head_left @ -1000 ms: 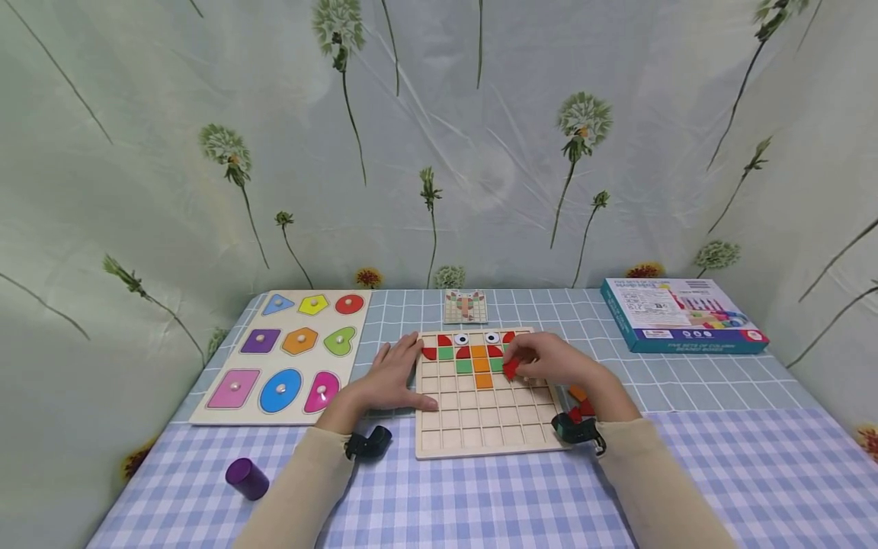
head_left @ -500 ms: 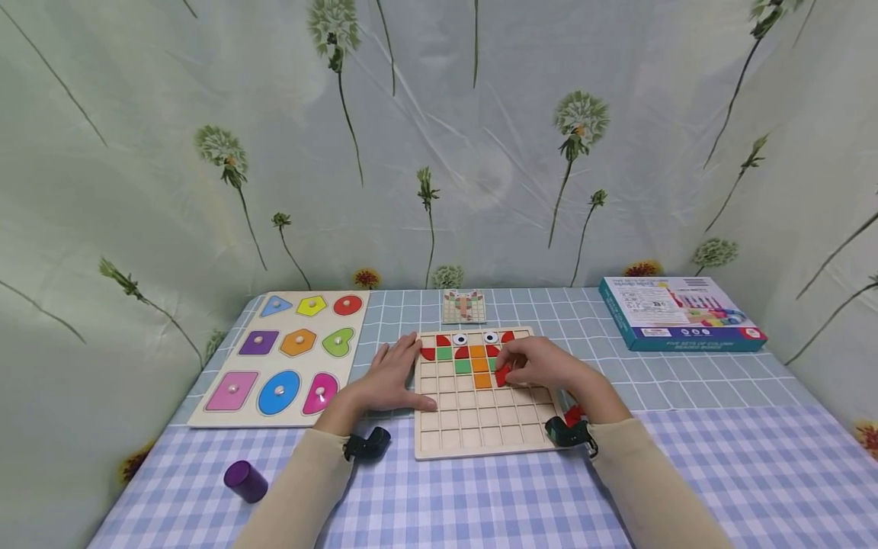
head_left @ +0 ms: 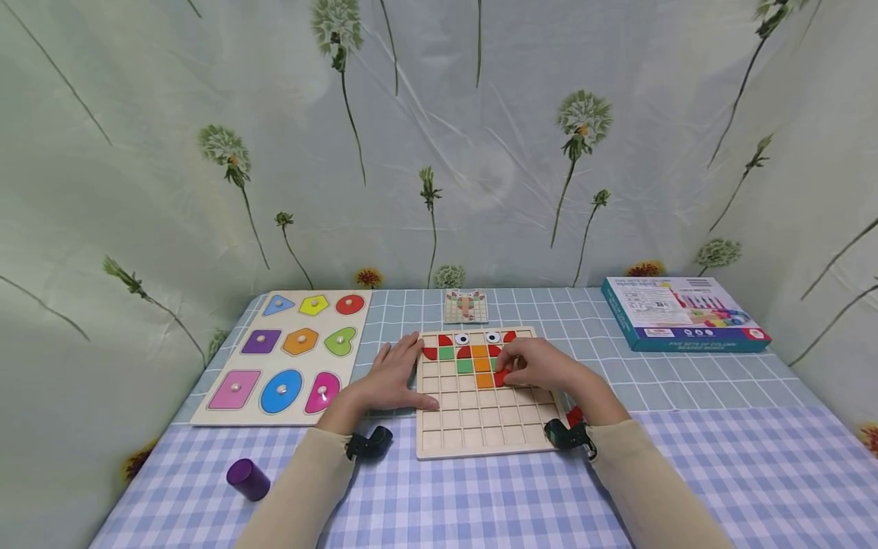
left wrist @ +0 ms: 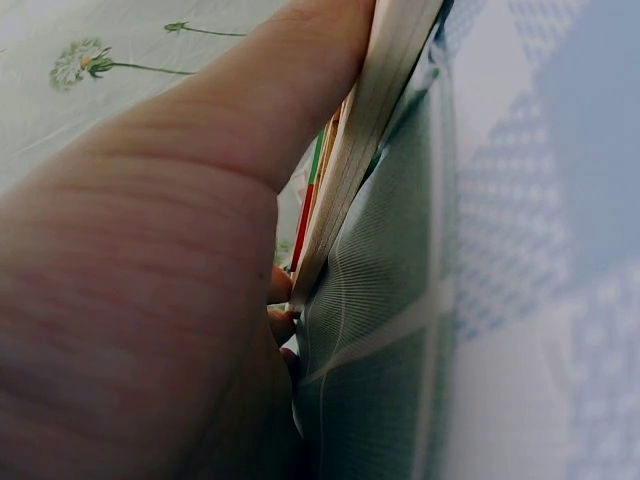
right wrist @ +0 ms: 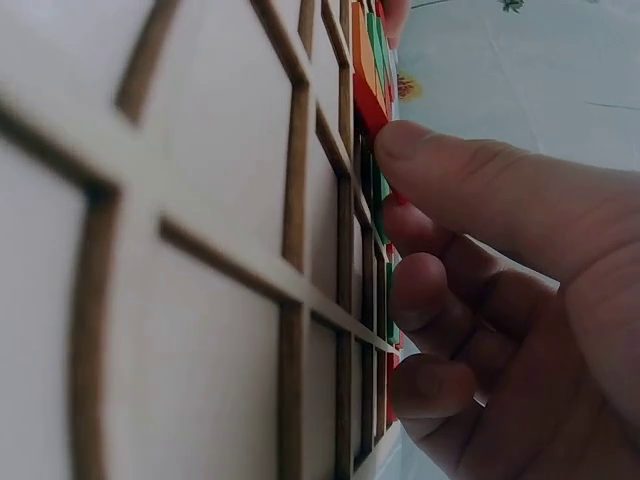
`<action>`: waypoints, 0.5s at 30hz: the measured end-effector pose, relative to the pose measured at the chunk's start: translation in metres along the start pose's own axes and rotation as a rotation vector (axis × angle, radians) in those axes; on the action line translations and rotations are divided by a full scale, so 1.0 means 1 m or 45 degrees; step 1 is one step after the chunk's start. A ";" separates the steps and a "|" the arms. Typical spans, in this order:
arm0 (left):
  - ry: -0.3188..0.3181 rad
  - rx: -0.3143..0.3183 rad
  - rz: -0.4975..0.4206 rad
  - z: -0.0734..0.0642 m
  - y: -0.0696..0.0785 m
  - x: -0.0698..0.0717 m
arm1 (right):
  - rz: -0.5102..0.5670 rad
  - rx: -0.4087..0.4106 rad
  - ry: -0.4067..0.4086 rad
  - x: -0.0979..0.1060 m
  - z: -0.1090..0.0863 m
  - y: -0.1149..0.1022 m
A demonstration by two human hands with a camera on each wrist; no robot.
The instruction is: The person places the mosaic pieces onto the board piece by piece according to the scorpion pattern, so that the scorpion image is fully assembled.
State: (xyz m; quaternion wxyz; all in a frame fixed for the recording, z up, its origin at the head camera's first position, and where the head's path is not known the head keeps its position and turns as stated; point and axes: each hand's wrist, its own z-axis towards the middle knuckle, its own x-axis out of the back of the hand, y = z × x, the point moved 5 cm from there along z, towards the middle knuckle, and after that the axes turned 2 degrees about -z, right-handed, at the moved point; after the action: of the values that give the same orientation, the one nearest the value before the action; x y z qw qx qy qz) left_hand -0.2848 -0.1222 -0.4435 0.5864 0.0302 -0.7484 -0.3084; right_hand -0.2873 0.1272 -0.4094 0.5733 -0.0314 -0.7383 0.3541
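Observation:
A wooden grid board (head_left: pixel 473 428) lies on the cloth, with red, green and orange tiles and two eye tiles set in its upper rows. Thumb and fingers of my right hand (head_left: pixel 545 366) pinch a red tile (head_left: pixel 500 380) at the square right of the lowest orange tile (head_left: pixel 484 380). In the right wrist view the thumb presses this red tile's edge. My left hand (head_left: pixel 387 383) rests along the board's left edge, fingers spread and thumb on its face. The left wrist view has the board's side edge (left wrist: pixel 370 130) against that hand.
Behind the board lies a small pattern card (head_left: pixel 466 307). A shape puzzle (head_left: pixel 302 320) with knobbed pieces is at left, a purple cylinder (head_left: pixel 248 479) in front of it. A box (head_left: pixel 686 315) sits back right. Loose red tiles (head_left: pixel 575 415) show beside the right wrist.
My right hand has moved left with the red tile and lowered it to the board beside the orange column. The left hand has stayed in place.

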 end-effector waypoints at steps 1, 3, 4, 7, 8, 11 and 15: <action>0.000 0.000 0.000 0.000 0.000 0.000 | -0.003 0.004 0.002 -0.001 0.000 0.000; -0.001 0.000 -0.001 0.000 0.000 0.000 | -0.018 0.016 0.009 -0.001 0.000 0.001; -0.001 0.001 -0.001 0.000 0.000 0.000 | -0.025 0.017 0.014 -0.002 0.001 0.001; -0.001 -0.002 -0.003 0.001 0.000 0.000 | -0.049 0.019 0.024 -0.003 0.001 0.002; -0.002 -0.004 -0.004 0.001 0.000 0.000 | -0.049 0.013 0.026 -0.003 0.001 0.002; -0.003 -0.008 -0.004 0.001 0.000 0.000 | -0.023 0.002 0.022 -0.003 0.001 0.003; -0.006 -0.010 0.001 0.000 0.000 0.000 | 0.054 -0.025 0.014 0.001 -0.001 0.005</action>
State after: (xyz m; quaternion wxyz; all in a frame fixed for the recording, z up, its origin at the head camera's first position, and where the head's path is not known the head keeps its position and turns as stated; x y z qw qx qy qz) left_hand -0.2850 -0.1217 -0.4432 0.5850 0.0268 -0.7485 -0.3110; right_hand -0.2891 0.1318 -0.4113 0.5694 -0.0547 -0.7376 0.3588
